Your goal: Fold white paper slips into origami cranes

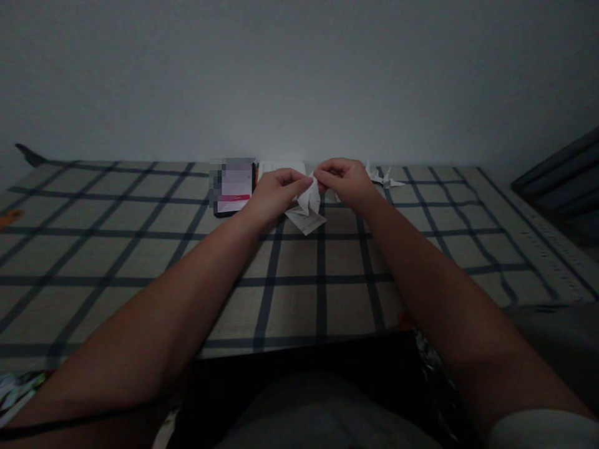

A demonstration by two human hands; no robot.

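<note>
Between my two hands is a folded piece of white paper (309, 198), creased into a pointed shape. My left hand (281, 189) pinches its upper left side with thumb and fingers. From the right, my right hand (345, 181) pinches near its top point, fingertips closed together. Below the folded piece a flat sheet of printed paper (306, 226) shows one corner; I cannot tell whether it touches the piece above. Folded paper cranes (387, 178) lie just beyond my right wrist, partly hidden by it.
A phone (234, 187) with a lit screen lies left of my left hand. White paper (281, 166) sits behind that hand by the wall (299, 81). A checked cloth (299, 293) covers the table. An orange object (10, 217) is at the far left edge.
</note>
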